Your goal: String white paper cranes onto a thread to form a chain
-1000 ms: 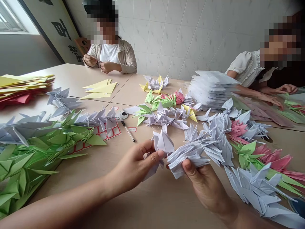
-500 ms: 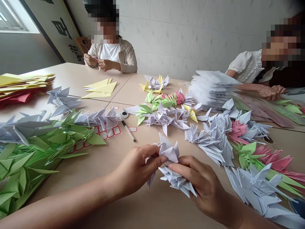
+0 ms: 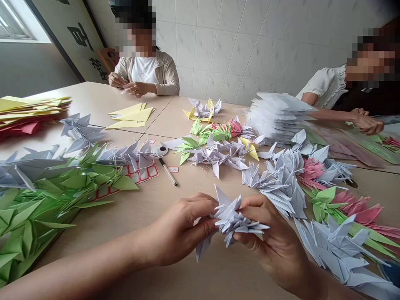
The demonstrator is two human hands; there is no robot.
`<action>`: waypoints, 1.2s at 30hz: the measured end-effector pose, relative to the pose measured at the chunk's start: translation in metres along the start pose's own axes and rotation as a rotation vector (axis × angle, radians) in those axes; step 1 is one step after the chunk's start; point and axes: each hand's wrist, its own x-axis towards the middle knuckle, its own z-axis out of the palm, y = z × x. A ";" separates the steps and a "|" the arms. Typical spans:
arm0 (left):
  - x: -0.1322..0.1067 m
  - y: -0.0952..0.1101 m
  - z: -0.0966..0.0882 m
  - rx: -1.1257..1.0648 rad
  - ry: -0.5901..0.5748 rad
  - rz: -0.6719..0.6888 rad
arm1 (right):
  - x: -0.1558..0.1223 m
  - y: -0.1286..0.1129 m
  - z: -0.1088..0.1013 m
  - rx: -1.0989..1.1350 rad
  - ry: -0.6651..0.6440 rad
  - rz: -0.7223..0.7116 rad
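Between my two hands is a cluster of pale lilac folded paper cranes, bunched close together above the table. My left hand pinches the left end of it, thumb over the paper, with one pointed wing hanging below. My right hand grips the right side, fingers behind and thumb in front. Strings of white paper cranes lie just beyond my right hand. Closer on the right is another white crane bunch. Some of the cluster is hidden behind my fingers.
Green cranes cover the left side. Yellow and red paper stacks lie behind them. A pen rests mid-table near a small round reel. Clear plastic bags are piled at the back right. Two people sit across the table.
My hands have come together, joining the left crane with the bunch in my right hand. At the right, the other person's hand has moved over the bags.
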 end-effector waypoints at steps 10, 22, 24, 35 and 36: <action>-0.002 0.008 -0.002 -0.025 -0.060 -0.052 | -0.002 -0.004 0.004 0.169 -0.058 0.424; -0.004 0.000 0.011 0.100 -0.066 -0.012 | 0.001 -0.013 0.012 0.249 -0.237 0.431; -0.005 0.001 0.010 0.110 -0.091 -0.011 | 0.000 -0.014 0.011 0.195 -0.217 0.405; -0.002 0.000 0.014 0.083 -0.102 -0.033 | -0.005 -0.011 0.017 -0.026 -0.042 0.150; -0.003 0.001 0.015 0.083 -0.098 -0.021 | -0.005 -0.011 0.017 -0.024 -0.043 0.162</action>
